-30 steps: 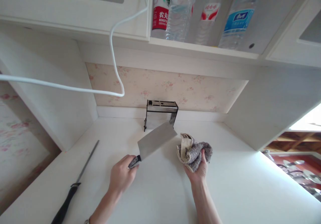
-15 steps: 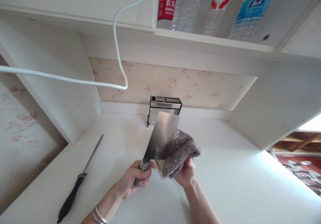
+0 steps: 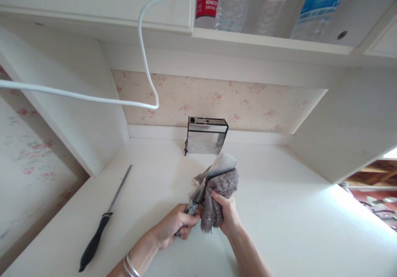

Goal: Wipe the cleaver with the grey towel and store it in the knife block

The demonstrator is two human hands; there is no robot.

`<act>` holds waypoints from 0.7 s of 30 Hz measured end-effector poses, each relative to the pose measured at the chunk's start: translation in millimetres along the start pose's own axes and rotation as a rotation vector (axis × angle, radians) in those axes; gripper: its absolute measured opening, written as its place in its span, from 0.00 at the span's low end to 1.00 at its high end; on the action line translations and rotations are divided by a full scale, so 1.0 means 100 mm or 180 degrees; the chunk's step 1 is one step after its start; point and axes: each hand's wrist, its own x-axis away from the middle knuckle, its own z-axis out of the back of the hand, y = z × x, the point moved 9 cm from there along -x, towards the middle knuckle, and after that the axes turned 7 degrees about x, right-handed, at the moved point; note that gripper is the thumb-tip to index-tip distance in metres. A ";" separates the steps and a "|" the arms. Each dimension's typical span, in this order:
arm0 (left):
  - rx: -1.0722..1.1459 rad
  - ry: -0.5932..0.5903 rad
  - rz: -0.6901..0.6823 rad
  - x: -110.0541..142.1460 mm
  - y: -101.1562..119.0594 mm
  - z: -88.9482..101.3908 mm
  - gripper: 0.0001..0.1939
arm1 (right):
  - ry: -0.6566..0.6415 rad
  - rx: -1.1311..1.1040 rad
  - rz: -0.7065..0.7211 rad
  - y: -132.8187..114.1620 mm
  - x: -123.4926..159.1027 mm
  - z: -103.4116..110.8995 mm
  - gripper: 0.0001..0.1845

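Observation:
My left hand (image 3: pixel 180 224) is closed around the dark handle of a cleaver (image 3: pixel 221 164), whose broad blade slants up and to the right. A brown-grey cloth (image 3: pixel 221 188) is folded about the blade, with part of it showing on the blade's left side. My right hand (image 3: pixel 228 211) grips this cloth from the right, thumb on top, and presses it to the blade. The blade's lower part is hidden by the cloth; its upper corner sticks out. Both hands are above the white counter.
On the counter at left lies a sharpening steel (image 3: pixel 98 231) with a black handle. A metal knife block (image 3: pixel 206 138) stands at the back wall. A white cable (image 3: pixel 118 102) hangs across the upper left. Plastic bottles (image 3: pixel 234 6) stand on the shelf above.
The blade has turned from showing its broad side to a steeper angle. The cloth now wraps over it, and my right thumb has come on top. The view has shifted slightly.

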 end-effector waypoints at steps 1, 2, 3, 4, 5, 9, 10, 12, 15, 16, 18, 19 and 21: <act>-0.0066 -0.0036 0.0040 0.02 0.02 -0.01 0.10 | 0.0096 -0.0069 0.0000 -0.02 -0.02 0.05 0.19; -0.0135 -0.0070 0.0079 0.05 0.04 -0.01 0.10 | 0.0175 -0.0150 -0.0002 -0.04 -0.03 0.10 0.19; -0.0199 -0.0103 0.0125 0.07 0.05 -0.02 0.11 | 0.0223 -0.0242 -0.0012 -0.06 -0.05 0.15 0.19; -0.0257 -0.0137 0.0174 0.10 0.06 -0.02 0.11 | 0.0257 -0.0341 -0.0031 -0.08 -0.07 0.19 0.20; -0.0306 -0.0171 0.0216 0.13 0.07 -0.02 0.11 | 0.0291 -0.0438 -0.0072 -0.09 -0.08 0.23 0.19; -0.0418 -0.0350 0.0234 0.22 0.11 -0.06 0.13 | 0.0504 -0.0783 -0.0172 -0.16 -0.17 0.45 0.15; -0.0399 -0.0401 0.0204 0.24 0.13 -0.08 0.14 | 0.0538 -0.0863 -0.0148 -0.18 -0.21 0.51 0.14; -0.0275 -0.0473 0.0142 0.26 0.15 -0.10 0.17 | 0.0548 -0.0987 -0.0037 -0.25 -0.27 0.61 0.13; 0.0078 -0.0451 0.0099 0.22 0.15 -0.05 0.22 | 0.0661 -0.1126 0.0255 -0.39 -0.31 0.74 0.11; 0.0220 -0.0434 0.0072 0.20 0.15 -0.02 0.23 | 0.0682 -0.1189 0.0371 -0.44 -0.30 0.76 0.11; 0.0522 -0.0410 -0.0095 0.15 0.18 0.06 0.21 | 0.0617 -0.1336 0.0545 -0.53 -0.24 0.72 0.14; 0.0657 -0.0401 -0.0254 0.14 0.21 0.10 0.20 | 0.0527 -0.1398 0.0588 -0.56 -0.21 0.68 0.16; 0.0812 -0.0336 -0.0673 0.13 0.33 0.19 0.19 | 0.0312 -0.1451 0.0593 -0.59 -0.15 0.56 0.20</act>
